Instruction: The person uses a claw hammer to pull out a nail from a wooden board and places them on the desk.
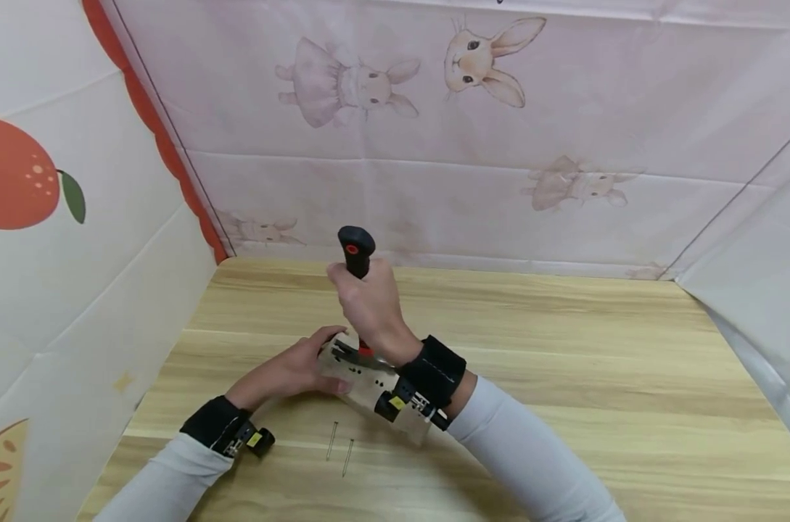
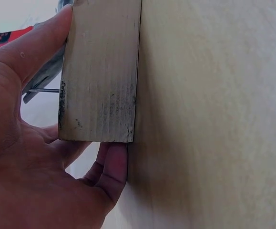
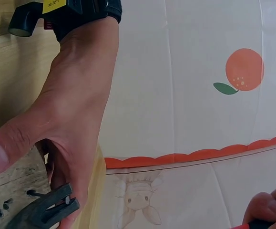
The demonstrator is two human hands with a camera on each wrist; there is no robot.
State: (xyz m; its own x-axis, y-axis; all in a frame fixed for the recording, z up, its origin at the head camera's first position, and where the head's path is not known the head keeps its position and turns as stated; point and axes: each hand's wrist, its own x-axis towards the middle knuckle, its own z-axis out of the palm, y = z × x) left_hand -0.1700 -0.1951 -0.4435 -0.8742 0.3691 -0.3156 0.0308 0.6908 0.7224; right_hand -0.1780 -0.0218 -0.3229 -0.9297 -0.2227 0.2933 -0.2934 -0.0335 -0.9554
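My right hand (image 1: 373, 308) grips the black handle of a claw hammer (image 1: 357, 250), which stands upright over a pale wooden block (image 1: 367, 384). In the right wrist view the forked claw (image 3: 42, 210) lies on the block's holed face, with a nail head (image 3: 67, 200) in its slot. The left wrist view shows this nail's thin shank (image 2: 45, 90) standing out of the block near its end. My left hand (image 1: 297, 368) holds that end of the block, thumb on one side and fingers on the other. The block's far part is partly hidden by my right wrist.
Two loose nails (image 1: 347, 458) lie side by side on the wood-grain table (image 1: 564, 362), just in front of the block. A rabbit-print cloth (image 1: 401, 181) hangs along the table's back edge, and a fruit-print cloth (image 1: 75, 290) hangs on the left.
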